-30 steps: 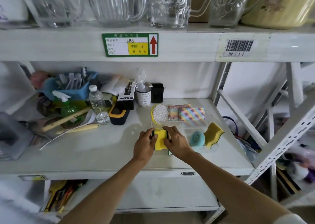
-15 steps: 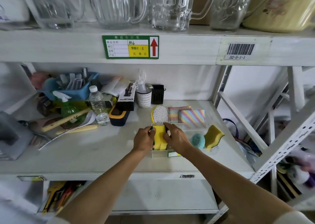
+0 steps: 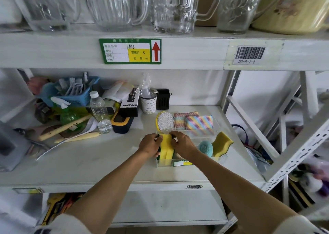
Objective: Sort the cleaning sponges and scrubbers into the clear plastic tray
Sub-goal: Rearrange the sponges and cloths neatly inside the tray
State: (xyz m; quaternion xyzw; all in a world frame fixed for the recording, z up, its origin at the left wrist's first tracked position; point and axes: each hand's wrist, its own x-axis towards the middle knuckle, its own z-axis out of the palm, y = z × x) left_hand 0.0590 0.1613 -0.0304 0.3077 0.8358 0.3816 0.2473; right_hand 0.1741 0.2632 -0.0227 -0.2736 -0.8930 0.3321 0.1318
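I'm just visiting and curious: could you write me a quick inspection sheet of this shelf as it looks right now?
Surface: white shelf, bare near the front.
Job's things: clear plastic tray holds silver scrubber, striped cloths, teal scrubber, wavy yellow sponge; yellow sponges stand upright at its left end.
Clutter: water bottle, blue basket, wooden stick.
Grips: left hand and right hand pinch the yellow sponges.
Cables: nothing seen.
Surroundings: glass pitchers above.
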